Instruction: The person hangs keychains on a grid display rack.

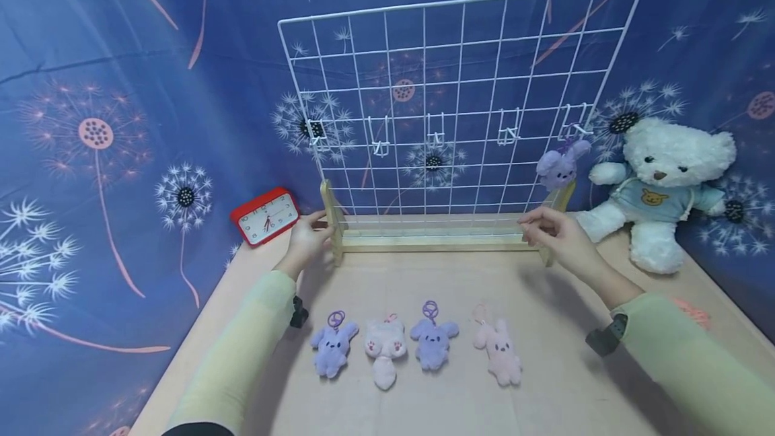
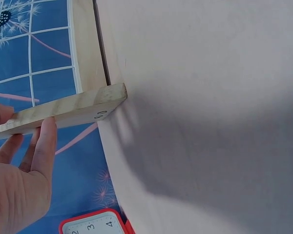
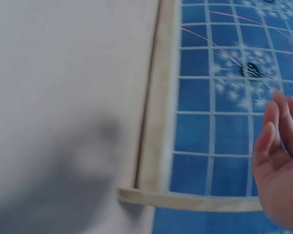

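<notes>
Left wrist view shows us our left hand (image 2: 22, 187) pinching the wooden left upright (image 2: 68, 111), thumb on one side, slightly spread fingers on the other. Our right hand (image 1: 558, 233) has its fingers loosely bent and close together, nothing visible between them; whether they touch the grid rack (image 1: 458, 114) we cannot tell. That rack stands between our hands, toward the back of the table (image 1: 436, 409).

We judge that shifting the left end alone could skew the rack, if the right end goes unsteadied. A jolt might shake the purple plush (image 1: 558, 167) off its right-end hook (image 1: 575, 130), and our left knuckles might nudge the red clock (image 1: 266, 217) just beside them.

The rack's long axis runs left to right; its broad face points toward us.
</notes>
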Demonstrator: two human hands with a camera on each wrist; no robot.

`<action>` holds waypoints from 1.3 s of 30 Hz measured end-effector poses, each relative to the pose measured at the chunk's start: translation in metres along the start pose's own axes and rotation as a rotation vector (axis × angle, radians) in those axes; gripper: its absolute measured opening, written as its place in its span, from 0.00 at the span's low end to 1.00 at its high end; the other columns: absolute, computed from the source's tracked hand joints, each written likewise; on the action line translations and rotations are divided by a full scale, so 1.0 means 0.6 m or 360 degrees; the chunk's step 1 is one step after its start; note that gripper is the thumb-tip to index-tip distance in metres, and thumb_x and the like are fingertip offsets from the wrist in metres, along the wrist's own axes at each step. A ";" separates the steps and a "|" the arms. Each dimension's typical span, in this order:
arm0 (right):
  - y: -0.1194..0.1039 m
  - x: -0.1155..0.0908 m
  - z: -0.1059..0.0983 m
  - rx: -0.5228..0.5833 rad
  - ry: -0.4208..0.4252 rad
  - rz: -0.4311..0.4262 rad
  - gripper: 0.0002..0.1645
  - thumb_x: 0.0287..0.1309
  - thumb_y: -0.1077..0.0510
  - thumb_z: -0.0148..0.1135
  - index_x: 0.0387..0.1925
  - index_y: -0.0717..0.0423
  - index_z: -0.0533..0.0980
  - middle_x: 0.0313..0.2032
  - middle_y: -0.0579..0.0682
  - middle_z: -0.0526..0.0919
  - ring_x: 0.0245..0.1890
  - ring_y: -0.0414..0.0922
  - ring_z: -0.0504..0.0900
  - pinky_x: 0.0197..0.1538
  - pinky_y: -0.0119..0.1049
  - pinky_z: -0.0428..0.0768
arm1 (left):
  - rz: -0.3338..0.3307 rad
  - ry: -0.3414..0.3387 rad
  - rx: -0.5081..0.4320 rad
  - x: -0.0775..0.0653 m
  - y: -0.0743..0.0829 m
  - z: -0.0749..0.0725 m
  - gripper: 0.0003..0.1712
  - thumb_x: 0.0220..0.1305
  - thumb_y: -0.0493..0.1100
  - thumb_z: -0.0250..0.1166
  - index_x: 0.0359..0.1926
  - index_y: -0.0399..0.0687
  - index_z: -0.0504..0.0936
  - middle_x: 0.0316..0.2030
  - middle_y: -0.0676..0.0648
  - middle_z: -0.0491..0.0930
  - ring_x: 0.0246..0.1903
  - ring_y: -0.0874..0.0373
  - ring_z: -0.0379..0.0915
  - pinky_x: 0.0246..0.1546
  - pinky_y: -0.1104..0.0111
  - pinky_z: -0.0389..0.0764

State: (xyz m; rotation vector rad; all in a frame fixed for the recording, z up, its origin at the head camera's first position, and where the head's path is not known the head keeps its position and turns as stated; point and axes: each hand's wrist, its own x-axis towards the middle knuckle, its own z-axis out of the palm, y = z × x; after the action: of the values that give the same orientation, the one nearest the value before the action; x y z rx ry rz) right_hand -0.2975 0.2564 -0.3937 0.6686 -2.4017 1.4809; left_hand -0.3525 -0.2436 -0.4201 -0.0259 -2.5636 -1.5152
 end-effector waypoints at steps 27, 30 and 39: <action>0.077 -0.057 0.128 -0.0199 -0.0713 0.0082 0.09 0.55 0.60 0.75 0.38 0.54 0.84 0.30 0.40 0.82 0.34 0.38 0.79 0.41 0.32 0.80 | -0.0011 0.0014 -0.0011 -0.007 0.003 0.010 0.30 0.68 0.35 0.64 0.70 0.36 0.73 0.53 0.30 0.81 0.53 0.39 0.79 0.53 0.57 0.83; 0.074 -0.053 0.130 -0.0247 -0.0728 0.0074 0.10 0.54 0.60 0.76 0.38 0.53 0.83 0.29 0.40 0.80 0.33 0.38 0.77 0.40 0.32 0.79 | -0.0016 0.0020 -0.0019 -0.005 0.004 0.009 0.30 0.68 0.35 0.64 0.70 0.36 0.73 0.53 0.30 0.81 0.53 0.40 0.79 0.53 0.57 0.83; 0.063 -0.048 0.140 -0.0440 -0.0728 0.0059 0.09 0.53 0.58 0.76 0.32 0.47 0.80 0.26 0.36 0.75 0.29 0.35 0.73 0.36 0.34 0.75 | -0.0009 0.0021 0.0008 -0.003 0.004 0.004 0.30 0.68 0.35 0.63 0.70 0.36 0.73 0.53 0.30 0.81 0.52 0.40 0.79 0.53 0.57 0.83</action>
State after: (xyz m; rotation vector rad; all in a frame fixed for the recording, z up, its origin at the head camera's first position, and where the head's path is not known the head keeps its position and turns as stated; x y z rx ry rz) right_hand -0.2886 0.2034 -0.4743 0.9838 -2.8955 1.0601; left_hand -0.3508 -0.2400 -0.4194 -0.0083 -2.5590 -1.5060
